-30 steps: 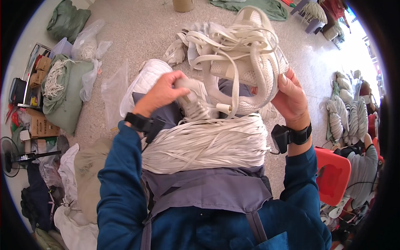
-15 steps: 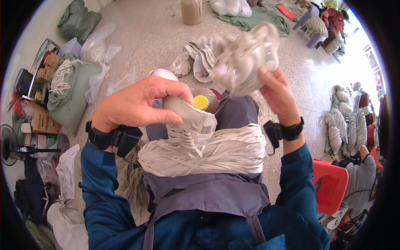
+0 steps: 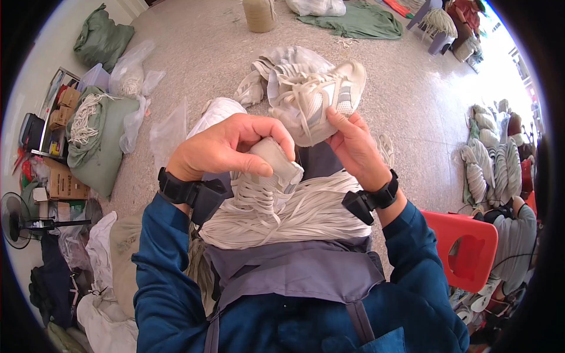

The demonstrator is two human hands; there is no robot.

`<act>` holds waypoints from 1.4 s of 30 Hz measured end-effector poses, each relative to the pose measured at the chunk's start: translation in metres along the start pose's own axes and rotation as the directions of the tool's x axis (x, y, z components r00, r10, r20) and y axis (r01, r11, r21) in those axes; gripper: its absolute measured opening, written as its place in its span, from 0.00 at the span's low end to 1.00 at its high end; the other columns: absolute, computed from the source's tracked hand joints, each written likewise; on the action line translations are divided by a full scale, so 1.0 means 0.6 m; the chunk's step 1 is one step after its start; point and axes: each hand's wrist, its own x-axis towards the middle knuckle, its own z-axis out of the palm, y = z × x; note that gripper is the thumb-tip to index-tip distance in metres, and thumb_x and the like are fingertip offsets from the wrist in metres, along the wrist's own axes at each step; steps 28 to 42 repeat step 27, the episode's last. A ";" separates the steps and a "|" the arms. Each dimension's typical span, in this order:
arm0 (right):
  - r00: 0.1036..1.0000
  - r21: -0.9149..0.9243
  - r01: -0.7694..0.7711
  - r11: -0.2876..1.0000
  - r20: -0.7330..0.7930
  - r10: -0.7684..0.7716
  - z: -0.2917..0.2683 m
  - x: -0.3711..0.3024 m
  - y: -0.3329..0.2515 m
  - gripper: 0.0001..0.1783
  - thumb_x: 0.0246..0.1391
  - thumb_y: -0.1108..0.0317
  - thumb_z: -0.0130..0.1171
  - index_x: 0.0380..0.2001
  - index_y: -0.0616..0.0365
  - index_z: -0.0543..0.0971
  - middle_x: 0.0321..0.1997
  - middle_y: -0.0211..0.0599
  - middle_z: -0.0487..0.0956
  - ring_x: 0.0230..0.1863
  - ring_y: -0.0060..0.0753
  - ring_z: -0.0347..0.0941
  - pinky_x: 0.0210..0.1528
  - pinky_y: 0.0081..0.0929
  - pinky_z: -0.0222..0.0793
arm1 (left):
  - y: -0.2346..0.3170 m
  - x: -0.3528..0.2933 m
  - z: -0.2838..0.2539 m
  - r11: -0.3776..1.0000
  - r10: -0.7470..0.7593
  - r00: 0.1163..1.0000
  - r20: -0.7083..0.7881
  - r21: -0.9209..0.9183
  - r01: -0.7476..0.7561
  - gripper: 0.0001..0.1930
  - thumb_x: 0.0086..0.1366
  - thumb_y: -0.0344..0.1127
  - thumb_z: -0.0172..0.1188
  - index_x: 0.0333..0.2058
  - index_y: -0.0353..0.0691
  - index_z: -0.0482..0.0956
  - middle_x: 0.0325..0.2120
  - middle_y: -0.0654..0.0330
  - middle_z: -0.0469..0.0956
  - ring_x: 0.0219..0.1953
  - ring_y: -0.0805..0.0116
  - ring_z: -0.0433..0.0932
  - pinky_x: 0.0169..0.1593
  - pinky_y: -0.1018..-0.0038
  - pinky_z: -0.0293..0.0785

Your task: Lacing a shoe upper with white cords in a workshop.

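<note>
Over my lap my left hand (image 3: 220, 144) pinches a pale shoe upper (image 3: 261, 191) by its heel end, its laced front hanging toward me. My right hand (image 3: 360, 146) grips a second white and grey shoe upper (image 3: 318, 105), thumb on its side; its laces are loosely threaded and a loop hangs over it. Across my thighs lies a thick bundle of white shoelaces (image 3: 318, 215), with the left upper resting above it. Beyond my hands more pale shoe uppers (image 3: 292, 57) lie in a heap, partly hidden behind the right one.
A red plastic stool (image 3: 462, 244) stands to my right. Farther right are bundled shoe uppers (image 3: 506, 159). Green sacks (image 3: 94, 153), cardboard boxes (image 3: 67, 179) and a fan (image 3: 17, 220) line the left side. Another person (image 3: 468, 17) sits at the far right.
My right hand has brought its shoe upper down and left, close to the other one. My left hand has shifted a little right, still holding its upper.
</note>
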 end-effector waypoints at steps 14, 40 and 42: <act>0.843 -0.328 -0.182 0.927 0.433 0.318 -0.021 -0.074 0.048 0.22 0.68 0.66 0.58 0.61 0.62 0.74 0.56 0.29 0.80 0.55 0.18 0.72 0.60 0.26 0.69 | -0.037 0.023 -0.030 0.993 -0.109 0.958 -0.266 0.017 0.118 0.20 0.62 0.28 0.65 0.53 0.35 0.76 0.45 0.61 0.81 0.49 0.73 0.78 0.55 0.75 0.74; 0.691 -0.486 -0.069 0.871 0.606 0.393 0.007 -0.071 0.122 0.36 0.64 0.57 0.63 0.70 0.57 0.62 0.62 0.36 0.75 0.62 0.25 0.68 0.67 0.27 0.62 | -0.141 -0.006 0.022 0.972 -0.178 0.750 -0.637 0.004 0.234 0.39 0.66 0.56 0.64 0.69 0.46 0.59 0.64 0.55 0.65 0.64 0.60 0.66 0.68 0.64 0.59; 0.691 -0.486 -0.069 0.871 0.606 0.393 0.007 -0.071 0.122 0.36 0.64 0.57 0.63 0.70 0.57 0.62 0.62 0.36 0.75 0.62 0.25 0.68 0.67 0.27 0.62 | -0.141 -0.006 0.022 0.972 -0.178 0.750 -0.637 0.004 0.234 0.39 0.66 0.56 0.64 0.69 0.46 0.59 0.64 0.55 0.65 0.64 0.60 0.66 0.68 0.64 0.59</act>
